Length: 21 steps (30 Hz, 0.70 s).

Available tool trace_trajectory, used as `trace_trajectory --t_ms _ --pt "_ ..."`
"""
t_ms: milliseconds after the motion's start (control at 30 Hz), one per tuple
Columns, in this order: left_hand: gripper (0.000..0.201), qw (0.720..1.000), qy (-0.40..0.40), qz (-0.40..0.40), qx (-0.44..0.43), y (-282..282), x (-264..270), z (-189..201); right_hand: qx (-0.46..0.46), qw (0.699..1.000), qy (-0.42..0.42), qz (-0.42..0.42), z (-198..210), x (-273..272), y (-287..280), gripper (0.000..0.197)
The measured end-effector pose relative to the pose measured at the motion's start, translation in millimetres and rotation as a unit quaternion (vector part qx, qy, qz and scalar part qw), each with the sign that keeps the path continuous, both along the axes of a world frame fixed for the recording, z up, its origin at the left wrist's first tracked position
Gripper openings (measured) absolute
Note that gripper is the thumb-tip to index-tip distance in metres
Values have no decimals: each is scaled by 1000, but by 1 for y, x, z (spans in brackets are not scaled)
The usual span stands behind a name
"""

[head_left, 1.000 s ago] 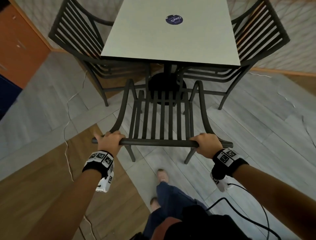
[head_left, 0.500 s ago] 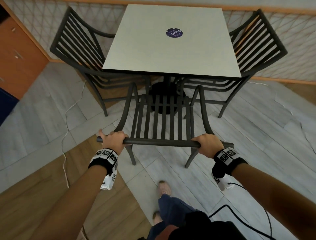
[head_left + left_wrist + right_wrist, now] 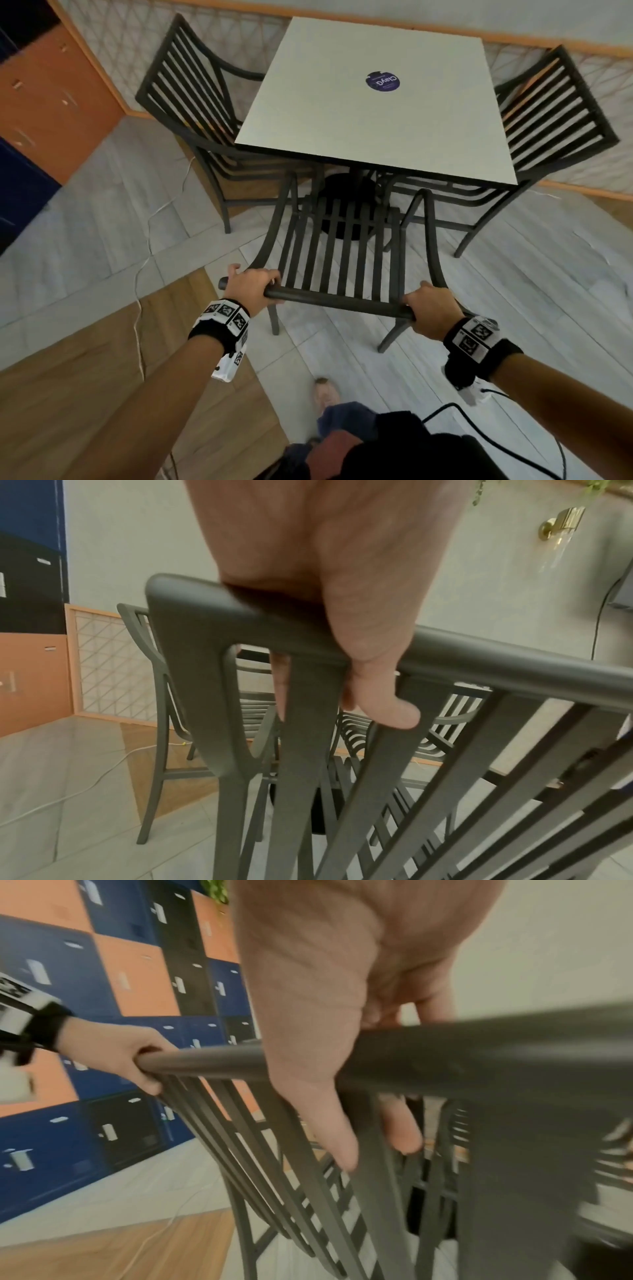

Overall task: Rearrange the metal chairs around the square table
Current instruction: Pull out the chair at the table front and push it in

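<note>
Two hands grip the top rail (image 3: 339,301) of the near metal chair (image 3: 346,246): the left hand (image 3: 251,286) is curled round the rail near its left end, the right hand (image 3: 433,310) curled round it near the right end. The left wrist view shows the thumb (image 3: 387,696) hooked under the rail with fingers over the top; the right wrist view, though blurred, shows the same wrap.

Against the pictures from a second ago, this chair has gone forward toward the square table (image 3: 376,102). Its front now reaches just under the table's near edge, close to the black pedestal base (image 3: 346,202), and its back appears tipped toward the person. The person has stepped along behind it; a shoe (image 3: 327,392) shows on the grey floor (image 3: 513,308) below the rail.

Two more slatted chairs already sit at the table: the left chair (image 3: 191,102) on the table's left side and the right chair (image 3: 555,113) on its right side, both with their seats tucked under the tabletop.

My reading is that the push-in of the near chair is well under way but not finished, since most of its seat is out from under the table. A white cable (image 3: 144,260) trails on the floor left of the table, clear of the near chair's legs.
</note>
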<state>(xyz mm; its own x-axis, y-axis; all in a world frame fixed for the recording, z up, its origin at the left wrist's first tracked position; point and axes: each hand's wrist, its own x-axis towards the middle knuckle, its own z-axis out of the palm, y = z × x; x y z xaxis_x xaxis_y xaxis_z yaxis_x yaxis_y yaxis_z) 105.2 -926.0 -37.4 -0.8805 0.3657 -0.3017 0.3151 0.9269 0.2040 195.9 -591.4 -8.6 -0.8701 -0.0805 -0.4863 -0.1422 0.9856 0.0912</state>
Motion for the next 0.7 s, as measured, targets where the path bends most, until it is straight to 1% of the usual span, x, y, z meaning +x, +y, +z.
trace_trajectory --t_ms 33,67,133,200,267,300,366,433,500,566,600,633,666,700 --pt "27 1000 -5 1 13 -5 -3 0 10 1000 -14 19 3 -7 -6 16" --pt "29 1000 -6 4 25 -11 -6 0 6 999 -30 36 8 -15 -13 19" --pt "26 999 3 21 50 -29 -9 -1 -28 996 -60 67 15 -33 -34 33" --pt "22 994 10 43 100 -52 -9 -5 -66 992 -54 96 23 -53 -61 47" --pt "30 984 29 53 170 -81 -8 -15 -101 988 -34 114 28 -75 -92 53" --pt "34 978 25 69 197 -96 -7 -20 -120 985 -29 119 30 -89 -109 52" --pt "36 970 -12 118 213 -132 -5 -23 -158 979 -14 130 35 -118 -146 43" --pt "31 968 -68 158 181 -170 0 -28 -182 974 9 132 40 -148 -184 34" --pt "25 962 -103 202 156 -217 7 -41 -185 974 29 126 41 -179 -223 28" --pt "38 947 -110 239 182 -271 9 -66 -184 977 34 103 42 -213 -262 21" --pt "47 942 -106 254 191 -302 9 -84 -187 977 34 93 44 -230 -283 22" --pt "55 933 -98 283 202 -331 9 -95 -188 978 37 85 47 -247 -305 25" --pt "61 926 -92 303 205 -356 12 -101 -186 979 40 80 51 -262 -325 25" --pt "57 915 -110 335 198 -384 15 -99 -185 979 46 75 56 -280 -352 19"
